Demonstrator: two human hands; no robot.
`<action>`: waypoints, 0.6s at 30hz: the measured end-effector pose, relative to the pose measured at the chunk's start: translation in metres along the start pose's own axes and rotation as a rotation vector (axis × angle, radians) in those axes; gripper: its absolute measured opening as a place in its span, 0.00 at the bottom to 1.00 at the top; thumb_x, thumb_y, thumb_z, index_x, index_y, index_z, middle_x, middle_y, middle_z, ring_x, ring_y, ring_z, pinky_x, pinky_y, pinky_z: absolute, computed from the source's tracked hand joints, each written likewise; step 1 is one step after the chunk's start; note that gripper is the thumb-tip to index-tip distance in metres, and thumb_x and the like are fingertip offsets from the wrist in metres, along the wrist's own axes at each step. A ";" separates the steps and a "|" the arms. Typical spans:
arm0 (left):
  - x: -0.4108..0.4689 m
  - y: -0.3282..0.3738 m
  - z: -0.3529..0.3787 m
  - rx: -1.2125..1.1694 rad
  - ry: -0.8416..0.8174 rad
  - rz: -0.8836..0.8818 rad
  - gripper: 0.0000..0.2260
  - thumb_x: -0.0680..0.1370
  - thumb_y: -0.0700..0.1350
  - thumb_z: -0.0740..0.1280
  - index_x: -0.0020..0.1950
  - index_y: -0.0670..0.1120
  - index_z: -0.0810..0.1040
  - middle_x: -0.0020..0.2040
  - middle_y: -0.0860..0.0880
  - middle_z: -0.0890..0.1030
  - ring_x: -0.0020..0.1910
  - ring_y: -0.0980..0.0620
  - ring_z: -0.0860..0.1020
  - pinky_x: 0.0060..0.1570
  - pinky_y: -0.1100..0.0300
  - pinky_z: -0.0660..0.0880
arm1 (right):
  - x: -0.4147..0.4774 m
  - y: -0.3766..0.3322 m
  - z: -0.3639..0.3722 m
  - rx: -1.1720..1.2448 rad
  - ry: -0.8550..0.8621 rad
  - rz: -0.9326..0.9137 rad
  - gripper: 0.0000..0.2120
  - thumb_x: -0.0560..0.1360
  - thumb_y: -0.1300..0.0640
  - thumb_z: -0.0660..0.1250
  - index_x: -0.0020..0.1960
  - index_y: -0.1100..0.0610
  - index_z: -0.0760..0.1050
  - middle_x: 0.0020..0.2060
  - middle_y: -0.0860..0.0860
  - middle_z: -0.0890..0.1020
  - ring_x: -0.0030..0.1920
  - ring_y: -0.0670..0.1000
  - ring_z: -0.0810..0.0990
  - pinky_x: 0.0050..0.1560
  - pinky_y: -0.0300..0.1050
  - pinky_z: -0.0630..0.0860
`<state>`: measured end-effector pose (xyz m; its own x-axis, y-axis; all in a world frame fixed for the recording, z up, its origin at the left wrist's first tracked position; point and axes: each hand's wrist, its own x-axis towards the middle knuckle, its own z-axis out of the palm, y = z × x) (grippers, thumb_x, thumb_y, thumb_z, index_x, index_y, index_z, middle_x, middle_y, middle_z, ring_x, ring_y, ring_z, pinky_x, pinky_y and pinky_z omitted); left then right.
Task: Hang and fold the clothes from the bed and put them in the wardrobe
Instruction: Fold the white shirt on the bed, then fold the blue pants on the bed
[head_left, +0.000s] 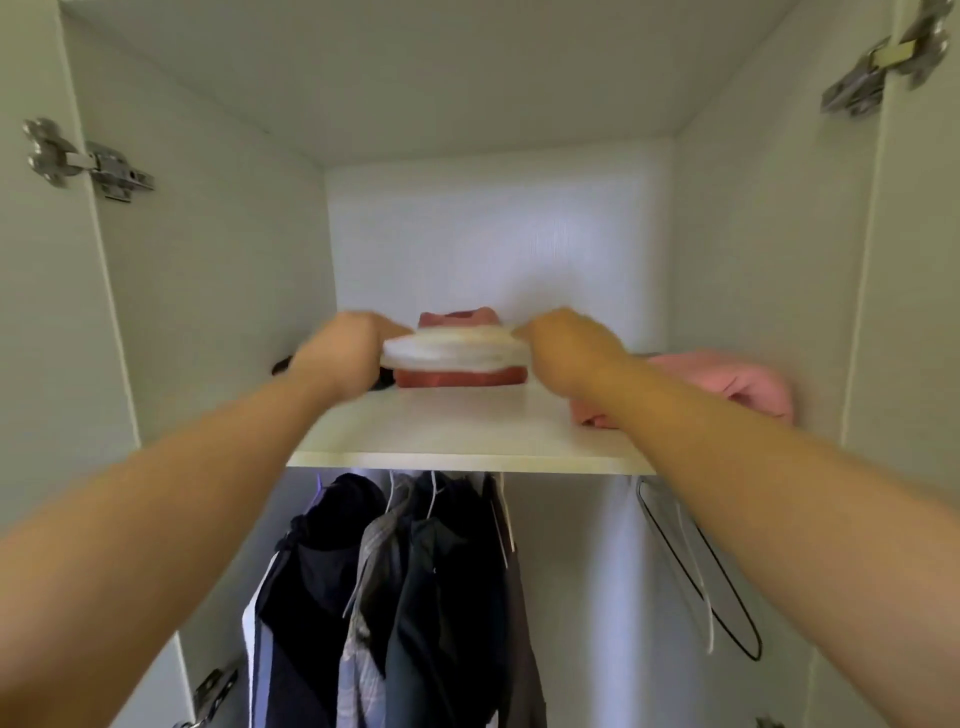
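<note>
Both arms reach up into the open wardrobe (218, 286). The left hand (337, 353) and the right hand (566, 348) each hold one end of a white folded cloth (452, 349). The picture is blurry, but the fingers look curled round its edges, pinching it. The white folded cloth is just on top of a red folded cloth (460, 375), which lies on the shelf (467, 431) near the back wall, at 12 o'clock from the person. I think the step in hand is putting a folded thing away on the pile. Next, the hands should set it down flat, let go, and slide out without pulling the pile over. A pink cloth (748, 382) lies at 3 o'clock from the pile, against the right wall, so there is not much room that way. Something dark (283, 365) sits at 9 o'clock, half hidden by the left hand. The front of the shelf, at 6 o'clock, is bare, so the hands can come back that way. Under the shelf are hanging clothes (415, 571) and some hangers (701, 561).
</note>
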<state>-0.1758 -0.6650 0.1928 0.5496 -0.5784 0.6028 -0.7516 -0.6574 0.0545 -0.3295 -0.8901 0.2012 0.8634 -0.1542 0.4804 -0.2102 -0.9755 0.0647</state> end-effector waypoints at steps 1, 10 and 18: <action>-0.007 -0.006 0.025 0.020 -0.107 -0.011 0.22 0.76 0.36 0.68 0.67 0.54 0.81 0.65 0.47 0.82 0.63 0.43 0.79 0.62 0.52 0.75 | -0.003 0.001 0.024 -0.044 -0.090 -0.022 0.21 0.79 0.63 0.60 0.70 0.53 0.75 0.64 0.56 0.78 0.62 0.60 0.78 0.62 0.53 0.76; -0.016 -0.027 0.084 -0.168 -0.234 -0.133 0.29 0.77 0.32 0.57 0.73 0.56 0.76 0.73 0.53 0.75 0.70 0.49 0.73 0.62 0.69 0.63 | 0.008 -0.007 0.079 -0.109 -0.298 0.020 0.12 0.78 0.62 0.59 0.58 0.57 0.78 0.56 0.54 0.81 0.46 0.56 0.76 0.47 0.49 0.75; -0.017 -0.022 0.084 -0.049 -0.297 -0.152 0.29 0.81 0.35 0.58 0.81 0.54 0.62 0.81 0.48 0.62 0.77 0.45 0.65 0.75 0.54 0.62 | 0.008 -0.025 0.075 -0.123 -0.277 0.170 0.08 0.80 0.60 0.57 0.53 0.50 0.73 0.59 0.52 0.80 0.61 0.57 0.77 0.68 0.58 0.67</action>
<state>-0.1380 -0.6815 0.1140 0.7339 -0.5954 0.3269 -0.6652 -0.7274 0.1686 -0.2832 -0.8787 0.1374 0.8996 -0.3656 0.2388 -0.4004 -0.9088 0.1173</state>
